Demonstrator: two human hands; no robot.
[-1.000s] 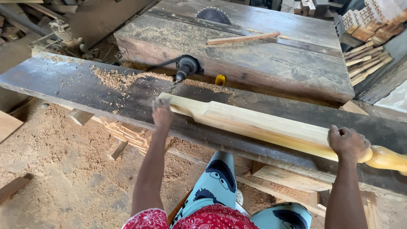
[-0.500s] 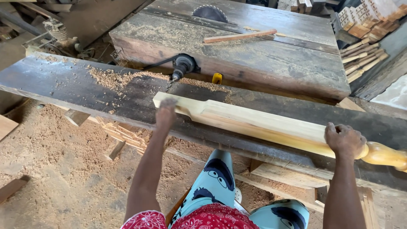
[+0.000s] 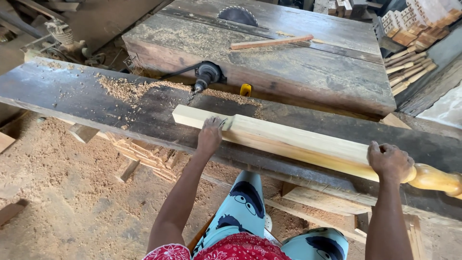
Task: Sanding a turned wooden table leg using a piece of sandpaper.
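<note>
A long pale wooden leg lies across a dark, dusty work plank. Its left end is cut down to a narrow tongue, and its right end is turned into a rounded yellow knob. My left hand rests on the leg where the tongue meets the thicker part. Near the rounded end, my right hand grips the leg from above. A dark drill head with a bit points toward the plank, just beyond the leg's left end.
Behind the plank stands a table saw bench with its round blade showing and a thin wood strip on top. Turned wooden pieces are stacked at the right. Sawdust and offcuts cover the floor.
My left hand has moved right along the leg, from its tongue end to the shoulder of the thicker part. My right hand has kept its grip.
</note>
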